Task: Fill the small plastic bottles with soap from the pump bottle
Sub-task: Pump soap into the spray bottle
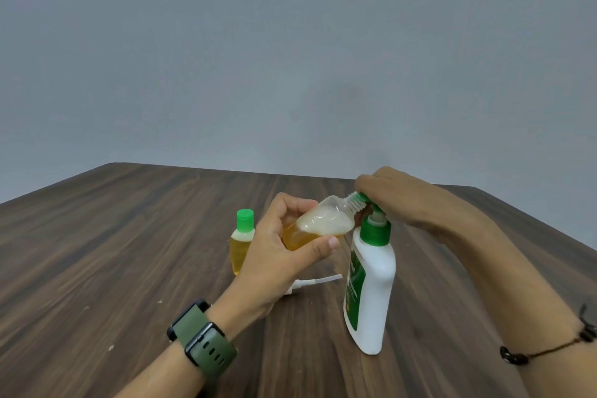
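Left hand (284,255) grips a tilted small bottle (318,226); right hand (397,200) curls over the pump bottle (371,284)'s green pump head (363,196).

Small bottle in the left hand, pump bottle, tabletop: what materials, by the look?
Small bottle: clear, glossy plastic; amber soap and foam show through, threaded neck moulded in. Pump bottle: opaque white plastic, smooth semi-gloss, with a green printed label and green collar. Tabletop: dark wood grain, matte; solid wood or laminate, cannot tell.

Wooden table (129,236) bears capped bottle (241,244), pump bottle (371,294).
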The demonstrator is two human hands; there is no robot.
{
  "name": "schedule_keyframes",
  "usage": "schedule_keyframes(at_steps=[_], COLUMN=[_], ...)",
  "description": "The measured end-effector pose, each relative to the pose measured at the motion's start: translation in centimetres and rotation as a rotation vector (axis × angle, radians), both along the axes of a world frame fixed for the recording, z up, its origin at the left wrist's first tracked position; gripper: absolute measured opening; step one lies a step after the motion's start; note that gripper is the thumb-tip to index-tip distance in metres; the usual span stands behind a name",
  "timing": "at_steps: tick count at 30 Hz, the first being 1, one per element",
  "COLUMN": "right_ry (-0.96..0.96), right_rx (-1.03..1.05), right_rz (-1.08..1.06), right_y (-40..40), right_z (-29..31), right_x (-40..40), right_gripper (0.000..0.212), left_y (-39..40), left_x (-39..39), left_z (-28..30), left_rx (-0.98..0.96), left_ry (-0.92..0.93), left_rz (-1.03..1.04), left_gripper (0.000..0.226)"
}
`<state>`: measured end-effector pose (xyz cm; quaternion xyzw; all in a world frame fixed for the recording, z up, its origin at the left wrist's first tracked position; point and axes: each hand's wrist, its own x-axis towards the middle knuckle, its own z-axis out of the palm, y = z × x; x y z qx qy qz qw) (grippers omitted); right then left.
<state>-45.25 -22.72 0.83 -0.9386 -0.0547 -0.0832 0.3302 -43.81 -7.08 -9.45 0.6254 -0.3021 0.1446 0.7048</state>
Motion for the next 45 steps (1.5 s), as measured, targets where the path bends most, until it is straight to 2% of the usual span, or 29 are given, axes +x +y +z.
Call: schedule_keyframes(at_steps=[4,8,19,28,38,45], right_ry=[-0.025,-0.005,-0.002,-0.027,0.032,0.041], right_rx=[0.037,0.066,-0.137,0.067,-0.037,-0.092], right_rz=[-0.078,-0.062,-0.024,-0.037,0.023,-0.047], right_y=[-0.2,0.0,-0.2,-0.3,0.2,0.3], right_z=[-1.2,-2.7,-0.4,-2.2,0.4,-1.9], right_x=[0.0,0.3,-0.1,-0.2,0.1,-0.4], right_gripper=[0.035,0.035,0.039,0.034,0.041,0.038], left_y=[-0.2,0.2,-0.1,-0.1,0.5,0.2], left_x=[0.2,0.2,-0.2,0.2,0.1,0.3], left_z=[0.1,-0.8,-0.1,-0.3,0.2,-0.6], left_rx=[0.01,0.036,0.021,0.014,0.005,0.04], left_ry=[0.022,0.053,0.042,0.067,0.043,0.088], left_rz=[-0.003,-0.013,-0.013,-0.034,-0.025,-0.013], left_gripper=[0.038,0.037,0.042,0.041,0.039,0.042])
